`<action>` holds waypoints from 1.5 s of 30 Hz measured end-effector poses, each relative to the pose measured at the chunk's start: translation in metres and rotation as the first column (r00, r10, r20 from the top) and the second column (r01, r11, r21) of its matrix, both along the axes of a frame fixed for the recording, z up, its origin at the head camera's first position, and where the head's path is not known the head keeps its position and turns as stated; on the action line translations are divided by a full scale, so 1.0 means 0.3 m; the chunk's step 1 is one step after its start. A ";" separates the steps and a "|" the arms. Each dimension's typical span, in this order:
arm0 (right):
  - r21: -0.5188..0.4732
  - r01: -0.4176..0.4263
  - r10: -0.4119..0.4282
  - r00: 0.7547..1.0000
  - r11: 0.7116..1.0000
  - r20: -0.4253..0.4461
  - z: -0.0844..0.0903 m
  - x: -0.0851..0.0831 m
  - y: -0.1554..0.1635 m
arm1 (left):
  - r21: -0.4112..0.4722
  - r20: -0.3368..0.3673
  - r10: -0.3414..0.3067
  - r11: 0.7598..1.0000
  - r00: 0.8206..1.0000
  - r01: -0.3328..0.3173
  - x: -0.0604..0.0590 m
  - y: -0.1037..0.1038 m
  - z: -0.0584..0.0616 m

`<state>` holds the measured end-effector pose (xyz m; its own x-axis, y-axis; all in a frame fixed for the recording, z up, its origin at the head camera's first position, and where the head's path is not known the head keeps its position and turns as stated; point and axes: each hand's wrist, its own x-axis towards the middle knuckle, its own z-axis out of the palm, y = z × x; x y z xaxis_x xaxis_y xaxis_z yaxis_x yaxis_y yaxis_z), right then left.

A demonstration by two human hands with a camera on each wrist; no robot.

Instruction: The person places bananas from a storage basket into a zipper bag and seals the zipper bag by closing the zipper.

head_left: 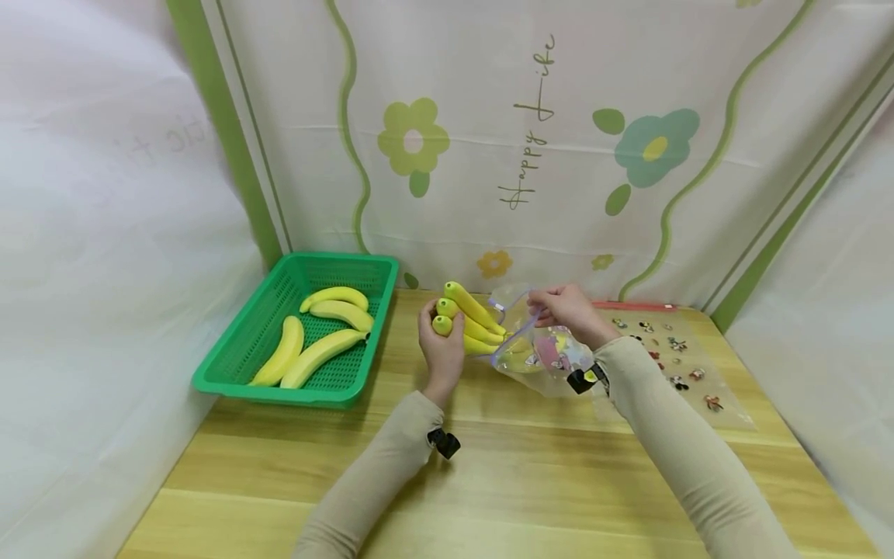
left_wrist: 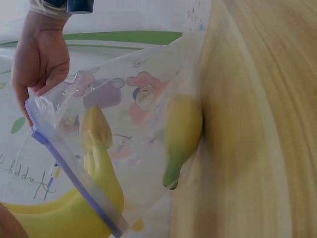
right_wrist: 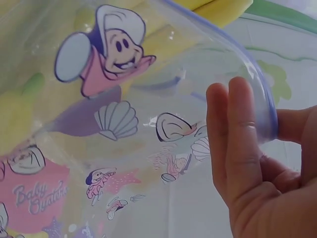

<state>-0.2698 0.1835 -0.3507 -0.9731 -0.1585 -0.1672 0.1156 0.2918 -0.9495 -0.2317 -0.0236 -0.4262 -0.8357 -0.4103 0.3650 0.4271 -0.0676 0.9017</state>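
Grips three bananas point(head_left: 475, 309) in the left hand point(head_left: 443, 351), tips inside a bag point(head_left: 546, 380). Pinches the bag's rim with the right hand point(head_left: 569, 310). Seen inside: one loose banana point(left_wrist: 182, 130). Lying on the wooden table point(head_left: 531, 489): one red-zip bag point(head_left: 687, 359) right of the right hand, one basket point(head_left: 279, 395) with four bananas left of the left. Hanging beyond both hands: printed curtain point(head_left: 454, 62).

Worktop point(head_left: 517, 489) lay open lower centre, between sleeves point(head_left: 384, 470); green basket point(head_left: 279, 394) blocked centre left, plastic bag point(head_left: 548, 380) centre, curtain point(head_left: 454, 54) the upper frame.
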 end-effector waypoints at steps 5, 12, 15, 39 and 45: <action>-0.050 0.022 -0.022 1.000 0.998 0.004 -0.007 -0.010 -0.001 | -0.001 0.045 -0.065 0.998 0.997 0.065 0.016 0.007 -0.017; -0.067 0.033 -0.033 0.999 0.997 -0.003 -0.010 -0.013 -0.006 | 0.063 0.263 -0.230 0.973 0.937 0.221 0.047 -0.014 0.019; -0.064 0.034 -0.035 0.999 0.997 -0.006 -0.011 -0.012 -0.008 | 0.071 0.371 -0.302 0.952 0.878 0.298 0.059 -0.031 0.043; -0.109 0.030 -0.031 0.999 0.994 -0.007 0.057 -0.005 -0.004 | -0.230 0.223 -0.391 0.869 0.893 0.438 0.064 0.014 -0.005; -0.090 0.024 -0.025 0.999 0.996 -0.019 0.060 -0.002 0.004 | -0.350 0.279 -0.370 0.820 0.886 0.453 0.047 -0.008 0.000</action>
